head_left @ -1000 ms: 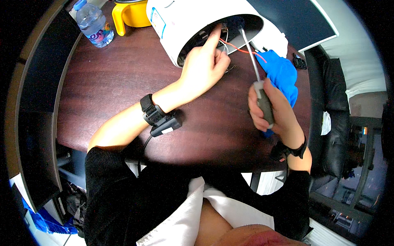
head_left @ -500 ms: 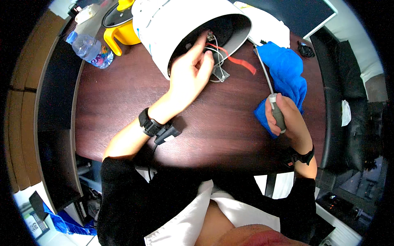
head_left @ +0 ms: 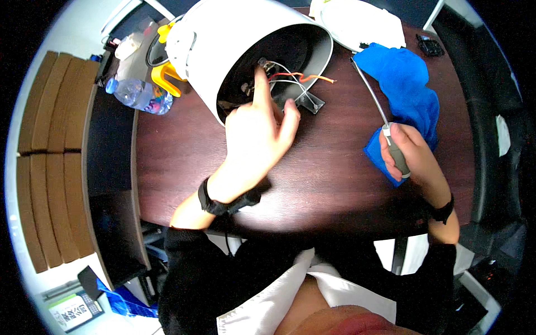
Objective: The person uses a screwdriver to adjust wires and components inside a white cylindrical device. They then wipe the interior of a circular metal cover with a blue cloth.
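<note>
A white cylindrical appliance housing (head_left: 223,39) lies on its side, its dark open end facing me. Inside it are small metal parts, and thin white wires (head_left: 304,89) and an orange-red wire (head_left: 312,77) come out. My left hand (head_left: 254,137) has its index finger stretched into the opening, its tip at or very near a small metal part (head_left: 262,62); the thumb stands apart and nothing is held. My right hand (head_left: 410,151) grips a screwdriver (head_left: 397,153) by its grey-green handle, the long shaft pointing away from me. Beneath and beside that hand lies a blue cloth (head_left: 410,84).
On the dark wooden table (head_left: 335,178), a water bottle (head_left: 142,96) lies at the left by a yellow-handled pot (head_left: 164,78). A white round part (head_left: 363,25) sits at the back, with a small black object (head_left: 429,44) to its right. A black device hangs near my left wrist.
The whole view has shifted, so the table and things appear farther right. My left index finger remains inside the housing, with the thumb spread farther from it. The screwdriver is still in my right hand.
</note>
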`<state>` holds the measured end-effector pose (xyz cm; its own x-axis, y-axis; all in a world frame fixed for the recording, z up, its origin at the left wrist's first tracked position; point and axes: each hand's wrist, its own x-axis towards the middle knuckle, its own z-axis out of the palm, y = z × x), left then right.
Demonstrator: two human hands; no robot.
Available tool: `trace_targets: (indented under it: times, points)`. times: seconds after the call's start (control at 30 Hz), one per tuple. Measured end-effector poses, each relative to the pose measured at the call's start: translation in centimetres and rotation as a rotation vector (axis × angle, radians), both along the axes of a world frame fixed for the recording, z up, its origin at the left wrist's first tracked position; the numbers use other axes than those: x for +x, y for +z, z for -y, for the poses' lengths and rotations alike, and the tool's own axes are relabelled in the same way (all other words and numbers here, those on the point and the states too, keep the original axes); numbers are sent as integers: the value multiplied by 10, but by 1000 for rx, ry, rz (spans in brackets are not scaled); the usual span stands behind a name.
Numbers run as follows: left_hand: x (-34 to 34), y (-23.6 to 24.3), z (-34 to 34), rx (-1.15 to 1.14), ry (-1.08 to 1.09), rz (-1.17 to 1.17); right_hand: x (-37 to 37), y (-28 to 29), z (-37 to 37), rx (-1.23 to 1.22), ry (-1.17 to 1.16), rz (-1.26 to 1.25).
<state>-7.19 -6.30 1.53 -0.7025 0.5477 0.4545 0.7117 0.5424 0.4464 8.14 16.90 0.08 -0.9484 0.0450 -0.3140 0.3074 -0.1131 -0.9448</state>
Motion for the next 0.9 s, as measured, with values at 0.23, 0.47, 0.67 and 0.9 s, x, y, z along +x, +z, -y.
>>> trace_targets:
  times: [0.23,0.47,0.67,0.9]
  points:
    - [9,20,5,-181,21,-106,-1,-3,-4,-41,18,-8]
    - [14,15,7,-329,111,-231,0,-5,-4,-35,-15,20]
    - [19,18,11,-399,123,-203,-1,-5,-3,-29,-13,12]
    - [19,16,10,-412,94,-180,-1,-3,-3,-9,-25,33]
